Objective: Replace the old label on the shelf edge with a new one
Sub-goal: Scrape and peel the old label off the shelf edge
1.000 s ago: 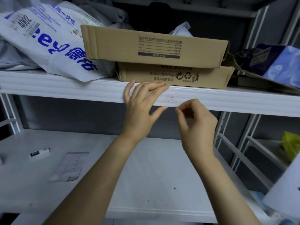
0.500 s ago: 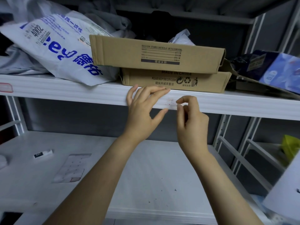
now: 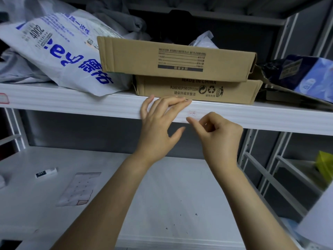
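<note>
The white shelf edge [image 3: 72,103] carries a pale old label [image 3: 191,114] with faint red writing. My left hand [image 3: 158,123] rests on the edge just left of the label, with straight fingers lying over its top left part. My right hand [image 3: 218,136] is right of and below the label, fingers curled, and its thumb tip touches the label's lower edge. The label lies flat on the shelf. I cannot see anything held in my right hand. A sheet of labels [image 3: 77,188] lies on the lower shelf at the left.
Two stacked cardboard boxes [image 3: 176,60] and a white printed bag [image 3: 59,51] sit on the upper shelf above my hands. A blue pack [image 3: 310,76] is at the right. A small white stick [image 3: 46,173] lies on the lower shelf. Another red-bordered label [image 3: 3,98] is at the far left.
My right hand has dropped a little and its thumb now points left at the label's lower edge instead of meeting the forefinger. My left hand has stayed on the edge.
</note>
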